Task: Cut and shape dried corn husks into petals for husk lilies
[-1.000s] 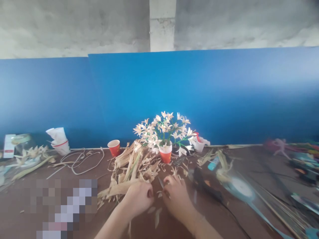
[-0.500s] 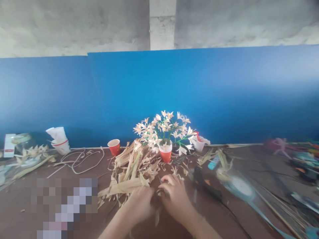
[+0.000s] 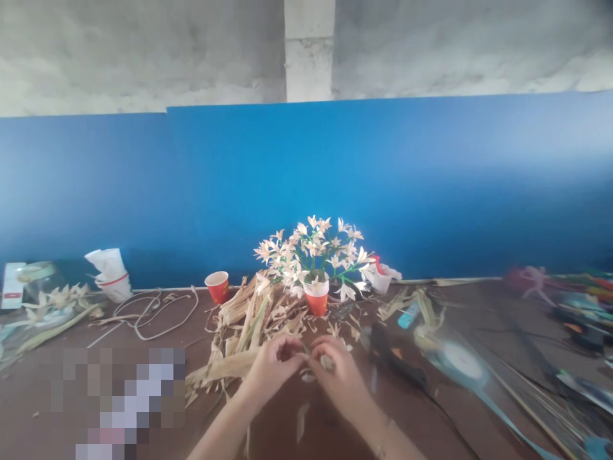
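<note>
My left hand [image 3: 278, 367] and my right hand [image 3: 338, 370] meet above the brown table, thumbs and fingers pinched close together. What they pinch is too small and blurred to name; a small pale piece shows by the right fingers. Just left of my left hand lies a pile of dry corn husks [image 3: 246, 316]. Beyond my hands a red paper cup [image 3: 317, 305] holds a bunch of cream artificial flowers [image 3: 311, 249] on green stems. Several pale scraps lie around my fingers.
Right of my hands lies a black glue gun [image 3: 383, 351] with its cord, then a roll of pale blue ribbon [image 3: 462, 364]. Another red paper cup [image 3: 218, 288] stands behind the husks, near a white cable [image 3: 165, 332]. A blue partition [image 3: 306, 166] closes off the back.
My left hand has turned and its fingertips have come up to meet those of my right hand. The view has shifted slightly.
</note>
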A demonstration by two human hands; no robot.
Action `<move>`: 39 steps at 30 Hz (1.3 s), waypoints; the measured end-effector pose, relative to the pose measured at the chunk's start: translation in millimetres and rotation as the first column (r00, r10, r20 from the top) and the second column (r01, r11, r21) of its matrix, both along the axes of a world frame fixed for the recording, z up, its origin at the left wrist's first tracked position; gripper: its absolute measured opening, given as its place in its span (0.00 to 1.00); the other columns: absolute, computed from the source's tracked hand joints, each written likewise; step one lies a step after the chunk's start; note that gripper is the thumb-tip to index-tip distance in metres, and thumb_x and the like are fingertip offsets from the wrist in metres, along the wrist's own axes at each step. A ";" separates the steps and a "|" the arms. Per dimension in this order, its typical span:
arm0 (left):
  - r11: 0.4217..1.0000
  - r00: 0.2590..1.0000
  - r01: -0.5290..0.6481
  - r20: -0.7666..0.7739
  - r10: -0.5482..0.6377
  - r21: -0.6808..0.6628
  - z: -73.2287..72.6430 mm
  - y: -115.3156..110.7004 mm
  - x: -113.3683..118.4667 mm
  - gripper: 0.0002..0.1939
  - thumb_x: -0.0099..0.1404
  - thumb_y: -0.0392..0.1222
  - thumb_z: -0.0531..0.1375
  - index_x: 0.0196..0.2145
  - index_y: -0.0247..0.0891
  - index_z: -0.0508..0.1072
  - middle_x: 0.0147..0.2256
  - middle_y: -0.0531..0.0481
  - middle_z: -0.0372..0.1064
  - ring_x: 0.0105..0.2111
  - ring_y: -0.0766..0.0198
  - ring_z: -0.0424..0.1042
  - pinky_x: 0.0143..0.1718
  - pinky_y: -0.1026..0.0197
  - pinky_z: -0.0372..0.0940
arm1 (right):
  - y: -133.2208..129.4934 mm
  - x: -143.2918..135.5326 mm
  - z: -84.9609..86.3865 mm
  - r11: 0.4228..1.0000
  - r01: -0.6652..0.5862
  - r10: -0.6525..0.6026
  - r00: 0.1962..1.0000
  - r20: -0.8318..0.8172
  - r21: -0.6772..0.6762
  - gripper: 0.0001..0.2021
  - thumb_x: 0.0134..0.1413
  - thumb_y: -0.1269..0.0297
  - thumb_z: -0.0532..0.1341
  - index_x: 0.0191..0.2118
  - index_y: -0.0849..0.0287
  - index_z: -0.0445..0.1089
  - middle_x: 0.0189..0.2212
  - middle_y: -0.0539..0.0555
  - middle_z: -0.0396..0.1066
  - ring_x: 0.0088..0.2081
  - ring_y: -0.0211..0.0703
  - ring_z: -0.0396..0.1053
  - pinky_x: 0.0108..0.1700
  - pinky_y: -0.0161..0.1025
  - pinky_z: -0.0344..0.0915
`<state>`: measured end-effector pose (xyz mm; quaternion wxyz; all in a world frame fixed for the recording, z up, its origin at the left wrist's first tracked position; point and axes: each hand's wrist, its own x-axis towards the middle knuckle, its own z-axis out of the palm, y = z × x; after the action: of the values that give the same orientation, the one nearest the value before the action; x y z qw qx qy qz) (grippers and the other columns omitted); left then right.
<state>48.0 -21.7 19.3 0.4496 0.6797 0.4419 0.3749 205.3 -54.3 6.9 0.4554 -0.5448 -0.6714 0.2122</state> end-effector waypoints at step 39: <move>0.866 0.712 0.059 0.629 0.313 -0.497 -5.2 7.4 -3.0 0.12 0.45 0.41 0.70 0.22 0.34 0.72 0.23 0.53 0.69 0.19 0.76 0.62 0.17 0.74 0.52 | 7.9 5.8 -15.2 0.876 -0.238 0.091 0.936 -0.340 -0.419 0.19 0.35 0.68 0.65 0.40 0.62 0.71 0.27 0.52 0.75 0.30 0.43 0.72 0.30 0.34 0.68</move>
<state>45.0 -14.2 14.1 0.7080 0.3221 0.3681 0.5095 211.1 -46.4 -8.3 0.3951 -0.5360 -0.5677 0.4841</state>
